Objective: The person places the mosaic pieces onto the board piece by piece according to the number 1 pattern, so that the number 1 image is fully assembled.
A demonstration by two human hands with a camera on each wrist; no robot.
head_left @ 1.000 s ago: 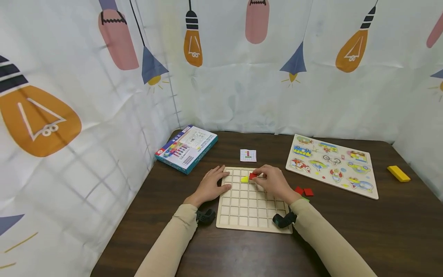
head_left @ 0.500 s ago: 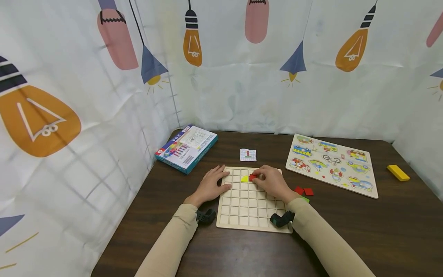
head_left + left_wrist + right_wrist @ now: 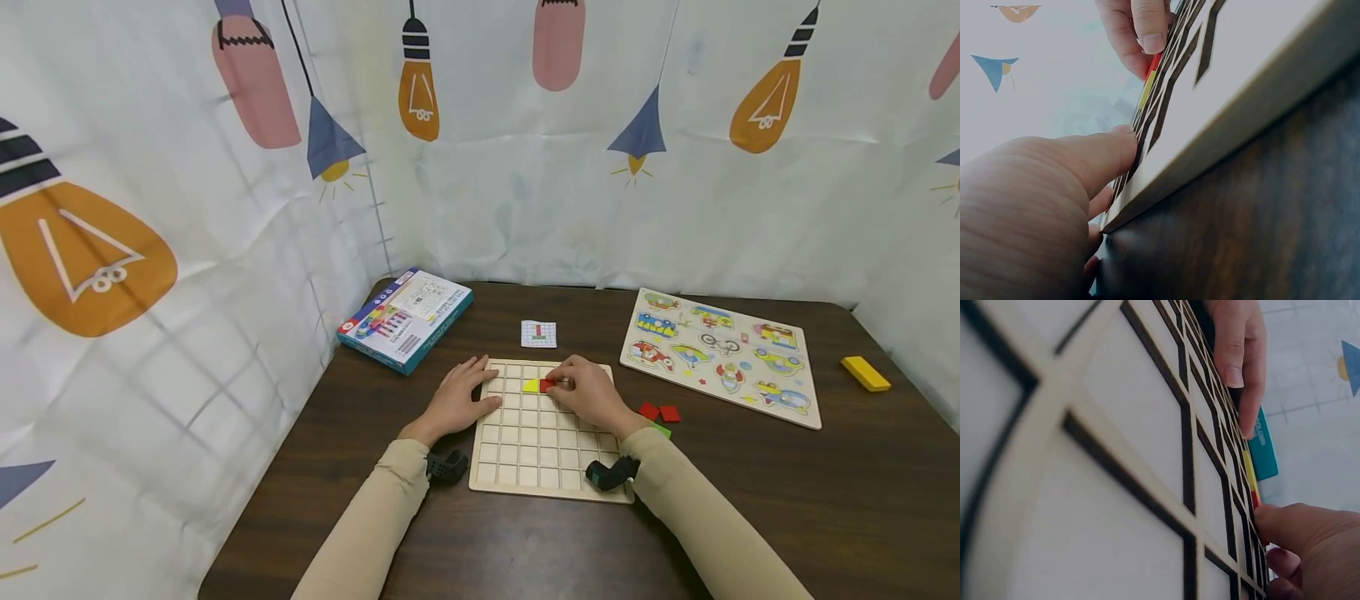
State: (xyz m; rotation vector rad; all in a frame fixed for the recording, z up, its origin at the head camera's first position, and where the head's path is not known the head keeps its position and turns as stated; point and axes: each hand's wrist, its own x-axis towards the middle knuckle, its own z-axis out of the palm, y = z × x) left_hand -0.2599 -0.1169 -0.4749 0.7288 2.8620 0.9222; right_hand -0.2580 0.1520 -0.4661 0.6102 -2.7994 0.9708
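Observation:
A wooden grid board [image 3: 528,457] lies flat on the table in the head view. My left hand [image 3: 452,405] rests at its left edge, fingers extended towards the far corner; in the left wrist view the thumb [image 3: 1107,153] touches the board's rim. My right hand [image 3: 594,397] pinches a red square tile [image 3: 546,387] between thumb and fingertips at a cell in the upper part of the grid. Directly left of it a yellow tile [image 3: 530,386] sits in a cell. The right wrist view shows the thumb [image 3: 1291,525] against the red tile; the fingertips beyond are partly hidden.
Loose red tiles [image 3: 669,414] and a green tile [image 3: 660,430] lie right of the board, partly behind the right wrist. Behind it is a small pattern card [image 3: 538,334]. A box [image 3: 405,321], a picture puzzle board [image 3: 720,358] and a yellow block [image 3: 866,374] stand around.
The red tile has settled slightly lower, level with the yellow tile, with my right fingers still on it. My left hand stays at the board's edge.

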